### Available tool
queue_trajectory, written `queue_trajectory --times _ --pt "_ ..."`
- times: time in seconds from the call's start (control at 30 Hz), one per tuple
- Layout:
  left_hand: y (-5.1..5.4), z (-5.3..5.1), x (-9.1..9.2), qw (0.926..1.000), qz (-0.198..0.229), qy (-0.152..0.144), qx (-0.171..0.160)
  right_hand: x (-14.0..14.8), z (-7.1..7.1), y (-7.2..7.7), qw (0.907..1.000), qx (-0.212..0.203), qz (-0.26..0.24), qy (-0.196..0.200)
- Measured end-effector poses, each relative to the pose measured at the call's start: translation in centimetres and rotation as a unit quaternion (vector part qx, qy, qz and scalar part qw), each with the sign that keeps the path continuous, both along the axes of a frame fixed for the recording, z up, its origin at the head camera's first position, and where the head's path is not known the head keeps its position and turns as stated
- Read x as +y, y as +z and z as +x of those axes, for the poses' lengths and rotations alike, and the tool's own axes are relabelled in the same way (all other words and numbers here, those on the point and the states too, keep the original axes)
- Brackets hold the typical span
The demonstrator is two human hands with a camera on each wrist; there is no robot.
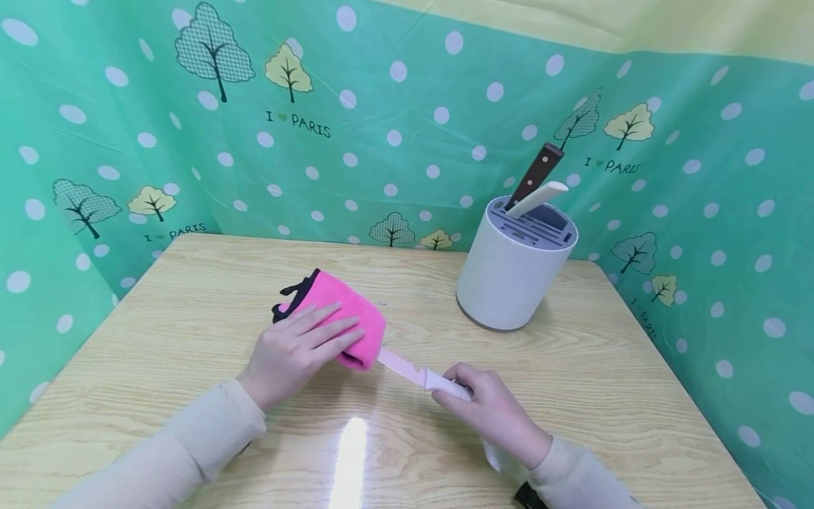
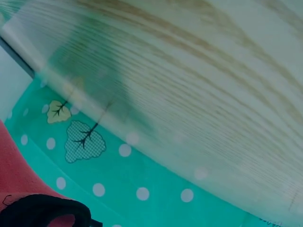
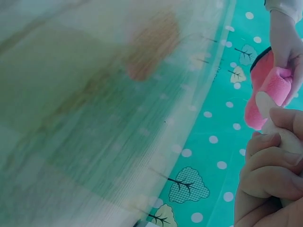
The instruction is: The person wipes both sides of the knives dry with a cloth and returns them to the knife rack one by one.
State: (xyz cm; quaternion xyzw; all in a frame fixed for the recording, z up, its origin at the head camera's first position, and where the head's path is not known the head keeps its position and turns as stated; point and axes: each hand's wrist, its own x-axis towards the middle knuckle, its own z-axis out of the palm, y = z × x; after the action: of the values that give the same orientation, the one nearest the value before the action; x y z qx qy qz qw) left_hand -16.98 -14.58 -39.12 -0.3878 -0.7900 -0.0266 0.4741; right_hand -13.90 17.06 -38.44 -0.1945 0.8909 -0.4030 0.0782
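Observation:
My left hand (image 1: 295, 353) holds a folded pink cloth (image 1: 350, 300) with black edging and black loops, its fingers spread across the top. The cloth is around the front part of a knife (image 1: 403, 366) with a pale pink blade, so the tip is hidden. My right hand (image 1: 492, 410) grips the knife's white handle (image 1: 445, 384), and part of the blade shows between handle and cloth. In the right wrist view, the curled fingers (image 3: 270, 175) wrap the handle. Only a corner of the pink cloth (image 2: 21, 168) and a black loop (image 2: 47, 208) appear in the left wrist view.
A white round knife block (image 1: 511, 272) stands at the back right of the wooden table (image 1: 210, 297). Its slotted top holds a brown-handled knife (image 1: 537, 173) and a white-handled one (image 1: 540, 196). A green dotted curtain (image 1: 407, 141) hangs behind and along both sides.

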Motion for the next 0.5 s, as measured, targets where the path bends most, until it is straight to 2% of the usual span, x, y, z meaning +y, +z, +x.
queue_trajectory --times 0.3,0.5 --pt "0.4 -0.02 0.11 0.9998 0.015 0.004 0.015 -0.12 0.02 0.01 1.0 -0.005 0.008 0.002" --pt "0.58 0.06 0.11 0.9996 0.027 0.01 0.006 -0.27 -0.02 0.2 0.9999 -0.015 0.005 0.0"
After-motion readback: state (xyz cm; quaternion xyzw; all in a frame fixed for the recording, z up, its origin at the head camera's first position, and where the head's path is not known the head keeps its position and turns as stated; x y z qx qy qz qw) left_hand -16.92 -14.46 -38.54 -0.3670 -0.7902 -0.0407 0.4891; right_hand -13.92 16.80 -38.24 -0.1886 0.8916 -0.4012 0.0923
